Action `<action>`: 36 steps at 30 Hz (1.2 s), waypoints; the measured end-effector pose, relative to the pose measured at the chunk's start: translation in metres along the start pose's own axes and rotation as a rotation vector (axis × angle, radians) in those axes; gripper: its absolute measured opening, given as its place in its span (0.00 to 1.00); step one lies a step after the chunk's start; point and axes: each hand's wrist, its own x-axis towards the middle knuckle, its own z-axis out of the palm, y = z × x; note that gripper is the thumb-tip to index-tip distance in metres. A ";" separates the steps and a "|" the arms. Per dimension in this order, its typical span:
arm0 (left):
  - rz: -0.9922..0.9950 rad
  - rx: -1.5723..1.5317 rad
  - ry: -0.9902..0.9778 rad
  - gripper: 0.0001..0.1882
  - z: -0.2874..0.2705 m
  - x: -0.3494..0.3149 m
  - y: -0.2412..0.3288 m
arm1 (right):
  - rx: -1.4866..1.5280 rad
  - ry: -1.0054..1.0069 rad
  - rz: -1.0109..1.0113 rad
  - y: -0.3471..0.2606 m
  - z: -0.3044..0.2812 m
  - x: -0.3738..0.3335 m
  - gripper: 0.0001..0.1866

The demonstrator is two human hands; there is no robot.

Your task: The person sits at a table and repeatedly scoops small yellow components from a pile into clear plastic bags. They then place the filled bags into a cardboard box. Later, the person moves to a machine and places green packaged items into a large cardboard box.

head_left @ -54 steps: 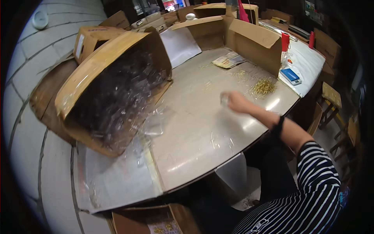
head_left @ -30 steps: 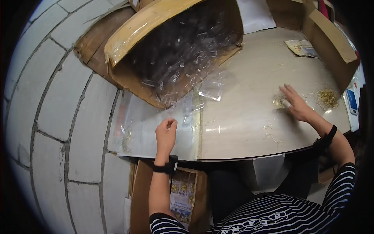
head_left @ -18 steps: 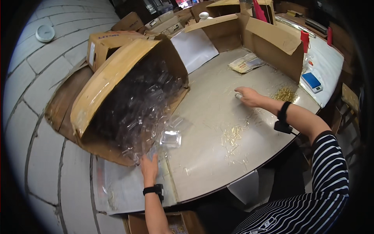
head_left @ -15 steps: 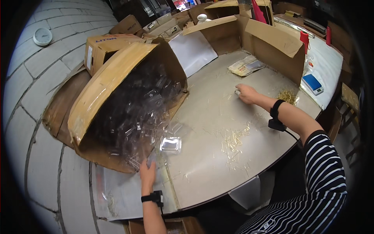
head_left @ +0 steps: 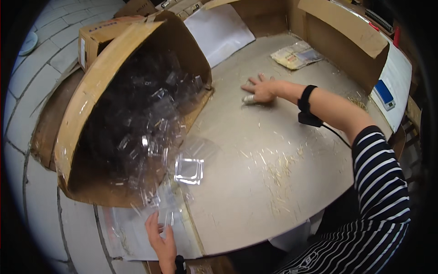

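Note:
My left hand (head_left: 160,239) is at the front left, its thumb and fingers closed around a clear plastic case (head_left: 169,219). Just beyond it, a large cardboard box (head_left: 75,132) lies tipped on its side, with many clear plastic cases (head_left: 157,102) inside and spilling from its mouth. One square clear case (head_left: 189,170) rests on the table beside the opening. Fingers spread, my right hand (head_left: 262,90) lies on the far part of the table and holds nothing; one of its fingers has a white wrap. Thin gold-coloured pieces (head_left: 278,176) are scattered nearer to me.
A crumpled printed packet (head_left: 296,55) lies at the back, by upright cardboard walls (head_left: 349,27). A white sheet (head_left: 221,34) leans behind the box. On the right are a small blue scale (head_left: 384,94) and another gold pile (head_left: 358,103), partly behind my arm.
My right hand has moved left across the table, its fingers spreading. My left hand has drawn back toward me, with a clear case now visible in it. The view has shifted.

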 end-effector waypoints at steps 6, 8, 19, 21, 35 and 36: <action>-0.269 -0.626 -0.153 0.19 0.022 -0.012 0.021 | -0.056 0.038 -0.339 -0.031 0.063 -0.131 0.42; -0.302 -0.863 -0.141 0.22 0.022 -0.022 0.025 | 0.076 0.054 -0.403 -0.025 0.069 -0.160 0.40; -0.425 -1.495 -0.201 0.20 0.067 -0.081 0.045 | 0.204 0.407 -0.197 -0.079 0.110 -0.192 0.33; -0.431 -1.507 -0.234 0.19 0.084 -0.112 0.065 | 0.093 0.368 -0.284 -0.084 0.121 -0.196 0.33; -0.805 -1.293 -0.817 0.28 0.204 -0.295 0.043 | 0.387 0.452 -0.243 -0.105 0.129 -0.217 0.30; -0.783 -1.352 -0.808 0.28 0.207 -0.290 0.052 | 0.329 0.375 -0.309 -0.119 0.132 -0.219 0.29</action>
